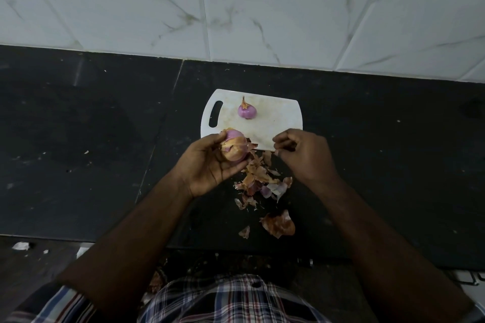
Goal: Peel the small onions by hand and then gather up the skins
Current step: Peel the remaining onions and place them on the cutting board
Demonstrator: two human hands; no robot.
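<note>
Head view, looking down along two bare forearms to a kitchen counter. At the top, the wall (288, 8) is covered in large glossy white tiles with thin grey marble veins. Below it runs the counter (78, 139), a flat slab of dark, nearly black stone, dull and flecked with pale crumbs, with one seam running down it. At the bottom edge shows a plaid shirt (223, 301) in blue, red and white checks.

On the counter lies a small white plastic cutting board (278, 123), rectangular with rounded corners and a slot handle at its left end; its surface is scuffed and faintly stained. A peeled onion (247, 110) sits on the board, smooth and shiny purple-pink, round, with a dry tan stem tip.

Just nearer than the board, between the hands, a loose pile of skins (259, 178) spreads over the counter: thin, papery, curled flakes in tan, brown and some purple. One larger brown skin (278, 223) lies apart, closer to the person.

The left hand (210, 165) cups a second onion (234, 148), fingers and thumb curled round it at the board's near left corner; the onion is half peeled, purple above, tan skin below. The right hand (305, 155) hovers over the board's near edge, fingers curled inward, pinching a small scrap of skin (276, 152).
</note>
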